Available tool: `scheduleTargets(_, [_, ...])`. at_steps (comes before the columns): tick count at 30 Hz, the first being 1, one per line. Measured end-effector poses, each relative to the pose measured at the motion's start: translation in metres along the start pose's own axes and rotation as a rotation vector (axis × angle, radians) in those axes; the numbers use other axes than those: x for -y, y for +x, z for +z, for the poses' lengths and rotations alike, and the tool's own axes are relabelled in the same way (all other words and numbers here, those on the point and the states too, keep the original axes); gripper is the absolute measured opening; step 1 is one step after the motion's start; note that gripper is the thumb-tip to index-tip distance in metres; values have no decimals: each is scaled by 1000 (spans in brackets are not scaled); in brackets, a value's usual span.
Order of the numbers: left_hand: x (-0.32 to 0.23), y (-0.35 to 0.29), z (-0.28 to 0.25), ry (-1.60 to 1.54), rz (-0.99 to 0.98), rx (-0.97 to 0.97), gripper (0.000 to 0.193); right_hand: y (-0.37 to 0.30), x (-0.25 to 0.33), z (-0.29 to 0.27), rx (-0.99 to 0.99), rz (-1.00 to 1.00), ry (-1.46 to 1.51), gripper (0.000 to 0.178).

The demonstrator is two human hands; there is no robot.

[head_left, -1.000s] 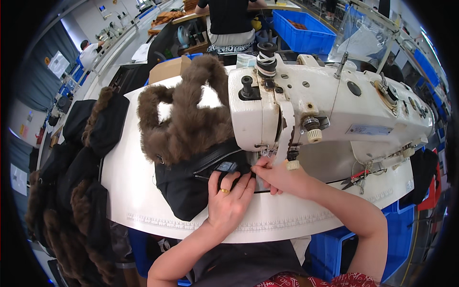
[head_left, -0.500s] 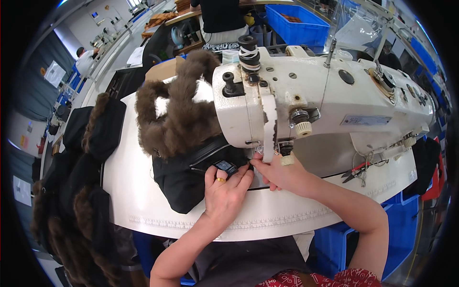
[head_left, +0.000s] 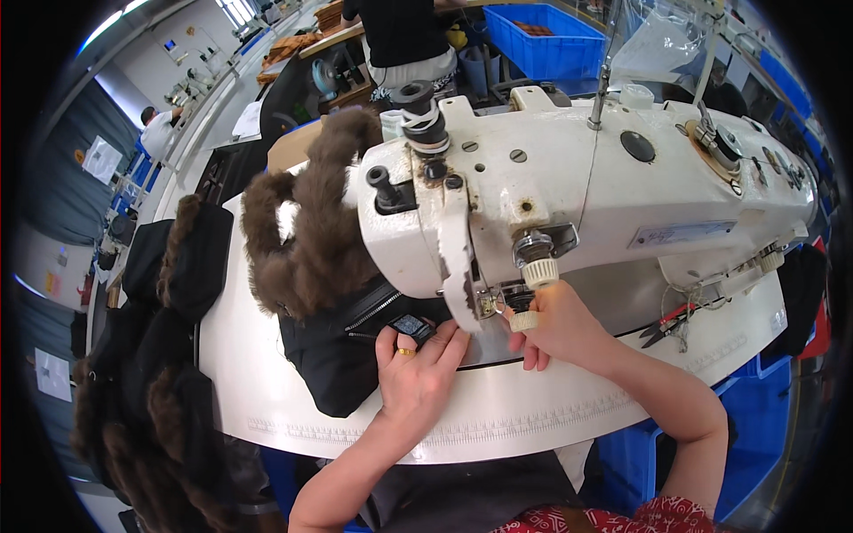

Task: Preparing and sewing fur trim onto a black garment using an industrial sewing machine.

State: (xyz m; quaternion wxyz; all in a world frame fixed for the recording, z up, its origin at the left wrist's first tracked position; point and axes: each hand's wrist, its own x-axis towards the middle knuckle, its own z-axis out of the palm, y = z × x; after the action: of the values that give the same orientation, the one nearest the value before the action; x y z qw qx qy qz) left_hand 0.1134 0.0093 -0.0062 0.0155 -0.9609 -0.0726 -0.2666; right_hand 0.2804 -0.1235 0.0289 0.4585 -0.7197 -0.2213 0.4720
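Black garment [head_left: 342, 355], fur-trimmed, laid on white tabletop [head_left: 533, 409] beneath sewing machine [head_left: 569, 204]. Left hand [head_left: 418, 373] pressed flat on it, grip spread. Right hand [head_left: 555, 324] placed beside the needle; its grip cannot be told.

Garment workshop, probably: industrial sewing machine [head_left: 569, 195], blue crates [head_left: 551, 40], fur-trimmed pieces [head_left: 160, 355].

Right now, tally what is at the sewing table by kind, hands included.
Sewing machine: 1
Black garment under the needle: 1
Brown fur trim: 1
Scissors: 1
Hands: 2, left and right, both resting on the work, gripping nothing
Total: 6
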Motion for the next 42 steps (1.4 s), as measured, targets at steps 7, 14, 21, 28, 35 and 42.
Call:
scheduleTargets(7, [0,-1,2,16,-7,-6,33,7,-7,-17,145,-74,189,18])
scheduleTargets(14, [-1,5,11,-19,-45,16,35,18,-34,0,-248,-875,-536,15])
scheduleTargets(21, [-5,17,17,2,-23,-49,16,17,-37,12,-352,-875,-946,11])
scheduleTargets(28, [-10,26,20,-59,-23,-73,19,14,-38,6,-350,-864,-922,11])
scheduleTargets(35, [-16,21,27,42,18,-81,27,12,-38,5,-357,-822,-771,13])
scheduleTargets(42, [-16,21,21,63,55,-30,26,17,-38,1,-380,-838,-638,15])
